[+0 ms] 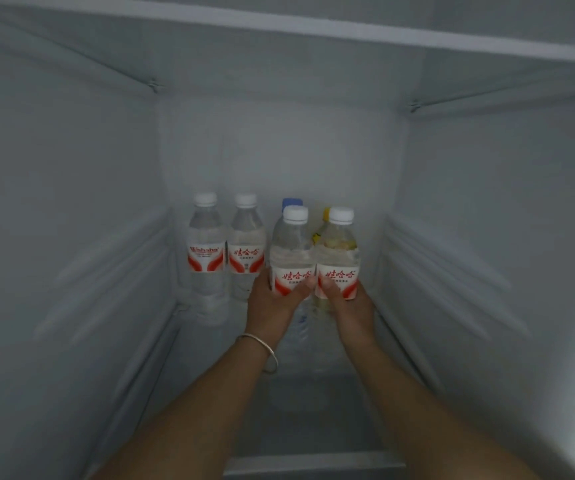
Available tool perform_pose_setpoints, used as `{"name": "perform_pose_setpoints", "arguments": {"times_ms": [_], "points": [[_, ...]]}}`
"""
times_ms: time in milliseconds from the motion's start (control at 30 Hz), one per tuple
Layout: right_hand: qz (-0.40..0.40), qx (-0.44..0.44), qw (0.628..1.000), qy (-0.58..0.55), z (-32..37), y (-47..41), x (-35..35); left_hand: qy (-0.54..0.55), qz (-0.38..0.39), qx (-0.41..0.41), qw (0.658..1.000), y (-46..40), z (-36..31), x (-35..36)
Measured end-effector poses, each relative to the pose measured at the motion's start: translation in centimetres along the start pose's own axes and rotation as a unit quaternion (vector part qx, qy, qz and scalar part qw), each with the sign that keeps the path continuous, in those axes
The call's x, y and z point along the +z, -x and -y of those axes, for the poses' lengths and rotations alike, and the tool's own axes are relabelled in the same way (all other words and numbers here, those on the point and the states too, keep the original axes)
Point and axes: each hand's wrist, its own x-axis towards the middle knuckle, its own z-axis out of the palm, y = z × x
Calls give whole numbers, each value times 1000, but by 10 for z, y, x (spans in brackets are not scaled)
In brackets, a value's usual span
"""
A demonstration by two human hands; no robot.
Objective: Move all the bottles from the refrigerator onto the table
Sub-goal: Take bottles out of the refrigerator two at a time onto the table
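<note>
Now lift straight, then draw back: left hand (275,303) gripping one bottle (292,258), right hand (350,306) gripping another bottle (338,258), mid-shelf (317,459), clear of two standing bottles (227,244) at back-left.

Both arms outstretched, hands (313,299) side by side, gripping

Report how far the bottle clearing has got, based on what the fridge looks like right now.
Done: nothing provable; the table is out of view.
In hand: the left hand grips one white-capped clear water bottle, and the right hand grips another.
Left: two white-capped red-labelled bottles at the back, plus a blue-capped bottle and a yellow-capped bottle behind the held pair.
</note>
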Motion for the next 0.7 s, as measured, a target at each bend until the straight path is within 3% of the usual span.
{"name": "perform_pose_setpoints", "arguments": {"times_ms": [367,500,700], "points": [[-11,-74,997,-35,66,109,0,30,-15,-7,999,82,-64,-33],[-75,-100,992,-12,84,188,-9,34,23,-29,999,145,-86,-51],[-181,-49,981,52,89,308,-37,16,106,-76,991,249,-103,-69]]}}
